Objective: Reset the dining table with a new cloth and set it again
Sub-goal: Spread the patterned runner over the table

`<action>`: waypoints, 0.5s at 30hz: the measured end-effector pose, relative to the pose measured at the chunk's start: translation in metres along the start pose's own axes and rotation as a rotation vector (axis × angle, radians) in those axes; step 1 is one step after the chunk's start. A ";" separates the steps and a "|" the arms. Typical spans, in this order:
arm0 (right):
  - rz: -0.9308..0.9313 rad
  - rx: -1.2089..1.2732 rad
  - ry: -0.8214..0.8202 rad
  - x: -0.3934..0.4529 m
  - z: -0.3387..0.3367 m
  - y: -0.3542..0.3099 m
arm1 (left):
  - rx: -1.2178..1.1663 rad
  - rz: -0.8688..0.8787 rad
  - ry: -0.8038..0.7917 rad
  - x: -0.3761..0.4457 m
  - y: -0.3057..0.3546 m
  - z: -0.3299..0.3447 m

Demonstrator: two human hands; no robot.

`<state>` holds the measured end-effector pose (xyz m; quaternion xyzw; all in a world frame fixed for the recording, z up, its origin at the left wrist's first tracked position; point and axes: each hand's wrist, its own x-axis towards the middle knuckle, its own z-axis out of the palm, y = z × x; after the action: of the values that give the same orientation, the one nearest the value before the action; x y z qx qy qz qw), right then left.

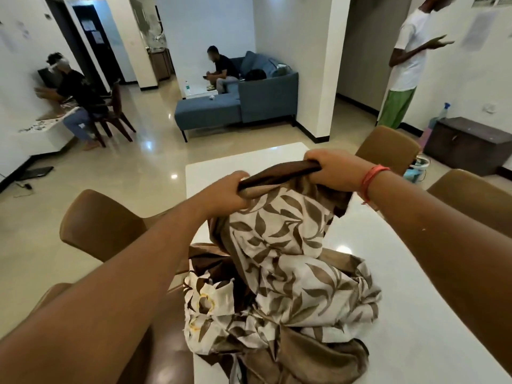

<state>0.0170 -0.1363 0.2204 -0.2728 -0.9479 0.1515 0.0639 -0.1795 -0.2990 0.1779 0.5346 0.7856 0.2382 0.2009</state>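
Fingers [245,180] of the left hand [221,194] and the right hand [332,170] curl tight round the dark brown hem of a leaf-print tablecloth [288,261], lifting it at frame centre; the rest lies bunched on the white desk [415,314], brown chairs [99,225] alongside.

Glossy white table [415,314]; crumpled leaf-print cloth [291,286] heaped on it.

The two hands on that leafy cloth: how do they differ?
The left hand grips the cloth lower and nearer the wearer; the right hand grips it higher and farther out. The right wrist wears a red thread; the left wrist is bare. Both clutch the same dark brown edge, lifting the cloth off the white table.
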 end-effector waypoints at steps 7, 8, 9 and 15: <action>-0.081 -0.009 -0.044 0.006 0.012 -0.020 | 0.067 0.150 0.297 0.008 0.020 -0.004; -0.046 0.034 -0.022 0.006 0.012 -0.013 | 0.047 0.082 0.308 0.006 0.008 -0.005; -0.015 0.128 0.017 0.005 0.013 -0.010 | 0.048 0.015 0.294 0.004 -0.003 -0.006; -0.133 0.313 0.115 0.012 0.040 -0.045 | -0.193 0.177 0.112 -0.004 0.015 -0.001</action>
<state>-0.0241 -0.1760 0.1973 -0.2044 -0.9235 0.2768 0.1695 -0.1675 -0.2982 0.1879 0.5658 0.7188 0.3589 0.1853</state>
